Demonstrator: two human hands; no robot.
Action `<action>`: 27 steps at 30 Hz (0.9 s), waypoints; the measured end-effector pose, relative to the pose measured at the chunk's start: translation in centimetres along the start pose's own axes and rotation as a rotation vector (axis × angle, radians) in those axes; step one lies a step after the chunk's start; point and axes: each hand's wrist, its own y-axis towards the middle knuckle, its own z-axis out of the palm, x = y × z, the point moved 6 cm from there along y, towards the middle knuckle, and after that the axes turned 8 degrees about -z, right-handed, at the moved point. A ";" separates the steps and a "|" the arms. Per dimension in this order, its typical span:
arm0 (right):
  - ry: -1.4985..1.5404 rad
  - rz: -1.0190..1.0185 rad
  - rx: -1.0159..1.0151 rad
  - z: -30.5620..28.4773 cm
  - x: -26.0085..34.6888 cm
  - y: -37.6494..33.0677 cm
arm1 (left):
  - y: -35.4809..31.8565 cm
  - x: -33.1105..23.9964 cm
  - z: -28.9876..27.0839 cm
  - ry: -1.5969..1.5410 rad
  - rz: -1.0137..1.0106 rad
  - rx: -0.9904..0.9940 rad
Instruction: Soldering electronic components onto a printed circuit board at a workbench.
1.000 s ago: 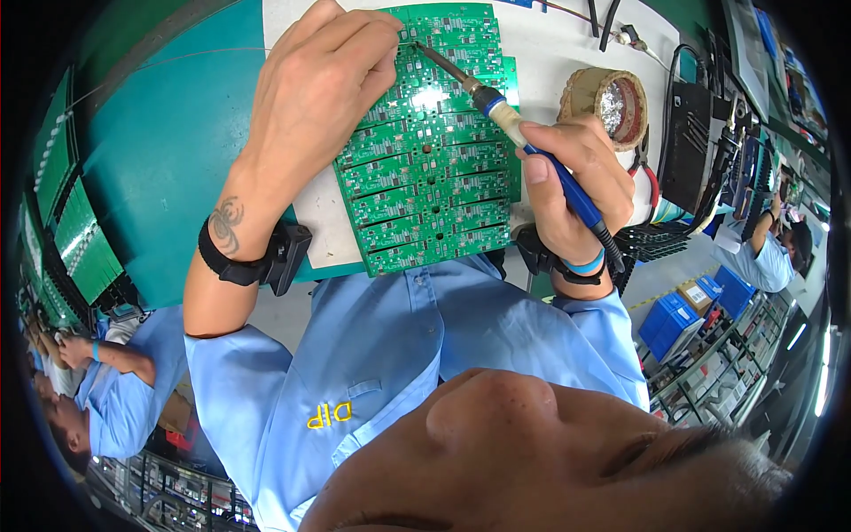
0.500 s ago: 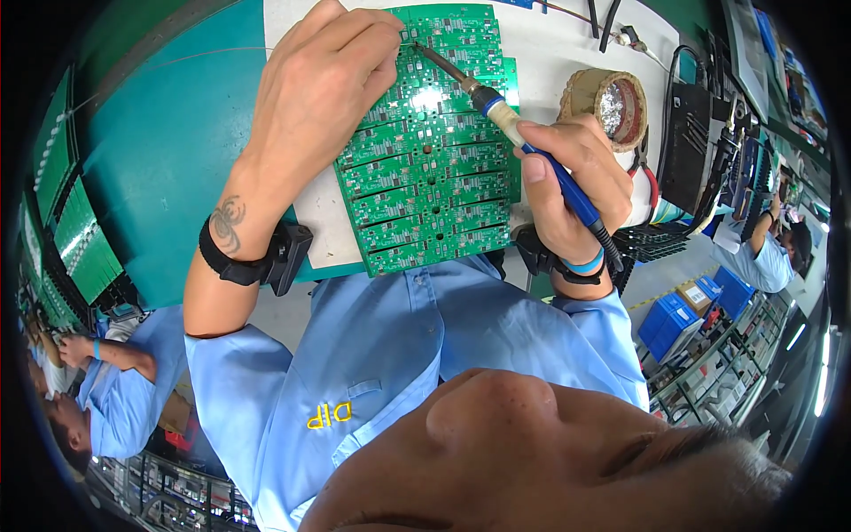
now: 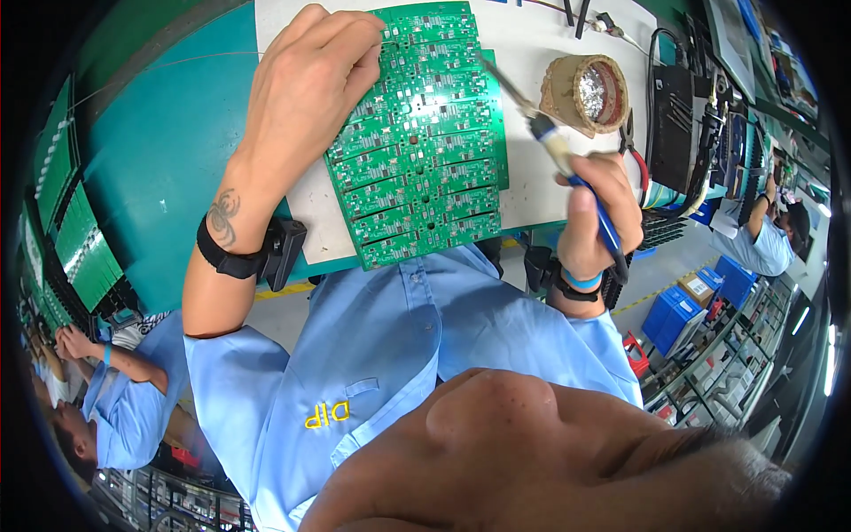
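Observation:
A green printed circuit board panel (image 3: 417,164), crowded with small components in rows, lies before me, with another green board edge (image 3: 498,133) showing beneath its right side. My left hand (image 3: 310,75) rests over its upper left corner, fingers pinched together. A thin solder wire (image 3: 191,62) runs in from the left to this hand; the fingers hide its end. In my right hand (image 3: 607,199) is a soldering iron (image 3: 551,142) with a blue handle, gripped like a pen. Its tip points up and left, off the panel's upper right edge and near the brown pot.
The brown, rough-walled pot (image 3: 560,89) has silvery material inside. Red-handled pliers (image 3: 635,160) lie beside a black holder (image 3: 671,115) at the right. Green matting (image 3: 177,168) covers the left of the table. Stacked green boards (image 3: 89,244) stand far left. Co-workers sit at both sides.
My right hand has drawn the soldering iron right and slightly down, lifting its tip off the panel. My left hand stays on the corner. The whole view has shifted slightly.

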 end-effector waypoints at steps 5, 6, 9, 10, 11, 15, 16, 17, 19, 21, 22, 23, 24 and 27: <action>-0.226 0.080 -0.289 -3.4 -0.4 -5.4 | 0.5 0.0 -0.3 -0.077 -0.010 -0.031; -0.296 0.194 -0.246 -3.4 -0.9 -6.2 | 0.4 0.1 -0.5 -0.077 -0.010 -0.070; -0.320 0.219 -0.265 -3.6 -1.0 -5.9 | 0.3 0.0 -1.5 -0.073 -0.005 -0.149; -0.276 0.132 -0.324 -3.8 -0.6 -5.2 | 0.4 0.1 -1.9 -0.076 -0.058 -0.118; -0.235 0.048 -0.382 -4.1 -0.2 -4.6 | 0.3 0.1 -2.0 -0.081 -0.112 -0.083; -0.086 -0.024 -0.155 -2.8 -0.2 -0.6 | 0.2 1.3 -1.6 -0.122 -0.186 -0.010; -0.084 -0.025 -0.152 -2.6 -0.2 0.6 | 0.3 1.7 -1.3 -0.145 -0.194 0.016; -0.072 -0.057 -0.079 -1.8 0.1 1.9 | 0.3 1.9 -1.2 -0.143 -0.199 0.015; -0.054 -0.118 0.065 0.2 0.9 4.0 | 0.4 2.1 -1.0 -0.155 -0.189 -0.016; -0.058 -0.118 0.083 1.5 1.2 5.2 | 0.5 2.2 -0.8 -0.158 -0.189 -0.028; -0.065 -0.118 0.098 2.2 1.2 5.7 | 0.5 1.8 -0.8 -0.117 -0.158 -0.036; -0.072 -0.118 0.113 2.7 1.1 5.9 | 0.5 1.4 -0.8 -0.076 -0.128 -0.043; -0.069 -0.115 0.115 2.9 0.8 6.0 | 0.5 1.1 -0.8 -0.036 -0.098 -0.050; -0.028 -0.157 0.130 3.7 0.2 6.0 | 0.8 0.3 -1.2 -0.012 -0.014 -0.104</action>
